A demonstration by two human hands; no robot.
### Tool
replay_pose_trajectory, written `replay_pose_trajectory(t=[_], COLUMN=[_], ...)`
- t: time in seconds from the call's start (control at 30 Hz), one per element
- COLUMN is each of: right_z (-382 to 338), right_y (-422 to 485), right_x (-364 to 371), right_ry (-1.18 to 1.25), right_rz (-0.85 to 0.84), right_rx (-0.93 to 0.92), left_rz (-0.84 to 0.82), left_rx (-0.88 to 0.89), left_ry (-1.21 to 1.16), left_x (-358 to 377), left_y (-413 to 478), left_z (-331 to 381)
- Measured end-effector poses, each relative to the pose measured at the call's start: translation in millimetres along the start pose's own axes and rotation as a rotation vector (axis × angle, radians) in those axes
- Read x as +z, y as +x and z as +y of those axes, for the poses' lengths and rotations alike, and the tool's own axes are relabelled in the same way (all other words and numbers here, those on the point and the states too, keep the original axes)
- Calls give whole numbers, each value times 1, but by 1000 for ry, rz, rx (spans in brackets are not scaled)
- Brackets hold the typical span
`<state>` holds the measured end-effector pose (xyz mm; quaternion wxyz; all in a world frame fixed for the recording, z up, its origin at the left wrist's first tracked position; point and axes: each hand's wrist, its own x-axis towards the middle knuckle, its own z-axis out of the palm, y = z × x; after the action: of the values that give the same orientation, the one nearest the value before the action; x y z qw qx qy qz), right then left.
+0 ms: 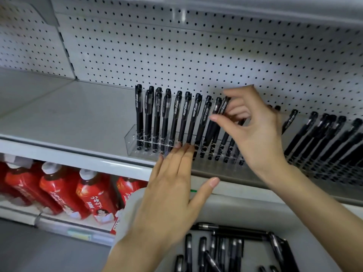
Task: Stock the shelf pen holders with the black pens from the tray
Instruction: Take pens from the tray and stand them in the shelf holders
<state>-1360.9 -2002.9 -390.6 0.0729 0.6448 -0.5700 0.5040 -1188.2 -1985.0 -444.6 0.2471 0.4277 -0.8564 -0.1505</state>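
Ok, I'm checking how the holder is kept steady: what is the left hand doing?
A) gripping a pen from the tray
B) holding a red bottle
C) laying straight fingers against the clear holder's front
C: the left hand lies flat, its straight fingers touching the front of the clear holder; the right hand pinches a pen.

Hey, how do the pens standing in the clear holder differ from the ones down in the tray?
The holder pens stand upright, caps up, while the tray pens lie flat. The holder pens form an even row, but the tray pens are jumbled, pointing different ways. Both sets are black.
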Motion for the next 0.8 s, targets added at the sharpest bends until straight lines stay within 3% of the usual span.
replay_pose_trajectory(t=[0.2,0.4,0.67,0.8], right_z=[5,7,2,-12], right_y=[-2,-2,-3,-12], right_x=[4,5,-3,-23], right_ry=[-195,-354,-395,-321], right_rz=[-81,-48,-81,-99], right_rx=[-80,-139,-154,-64], left_rz=[-11,-30,-56,-110], left_rx=[-1,-14,8,-5], left_ry=[-27,-22,-19,-2], left_x=[2,2,-9,-25], left_y=[0,0,-1,-14], left_z=[-2,-2,4,5])
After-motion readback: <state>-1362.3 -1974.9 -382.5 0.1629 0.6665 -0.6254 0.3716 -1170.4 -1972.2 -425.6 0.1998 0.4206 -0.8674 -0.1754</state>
